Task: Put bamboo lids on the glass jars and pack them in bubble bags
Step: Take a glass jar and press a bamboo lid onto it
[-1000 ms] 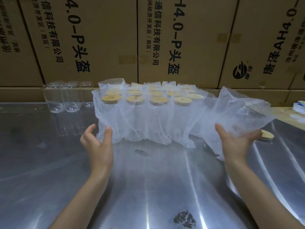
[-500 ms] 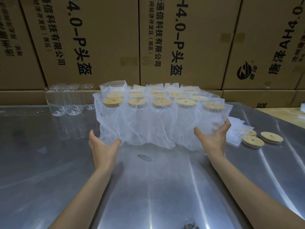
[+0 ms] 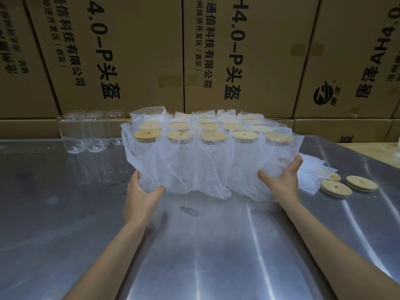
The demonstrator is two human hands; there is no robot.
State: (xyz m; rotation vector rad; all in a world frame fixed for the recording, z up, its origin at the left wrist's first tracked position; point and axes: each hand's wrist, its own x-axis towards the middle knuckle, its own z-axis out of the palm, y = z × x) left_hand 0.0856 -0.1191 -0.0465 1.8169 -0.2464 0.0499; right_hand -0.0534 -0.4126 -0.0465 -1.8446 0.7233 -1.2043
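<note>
While hands brace bagged jars (image 3: 207,161), 2 spare lids (image 3: 361,183) (right), empty glasses (image 3: 86,133) behind

Head-worn view looks forward and down, close over the steel table (image 3: 86,224).

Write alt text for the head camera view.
Two hands, left hand and right hand, grip the front corners of a block of bagged jars with bamboo lids on a steel table. Empty glass jars stand left; loose lids lie right.
</note>
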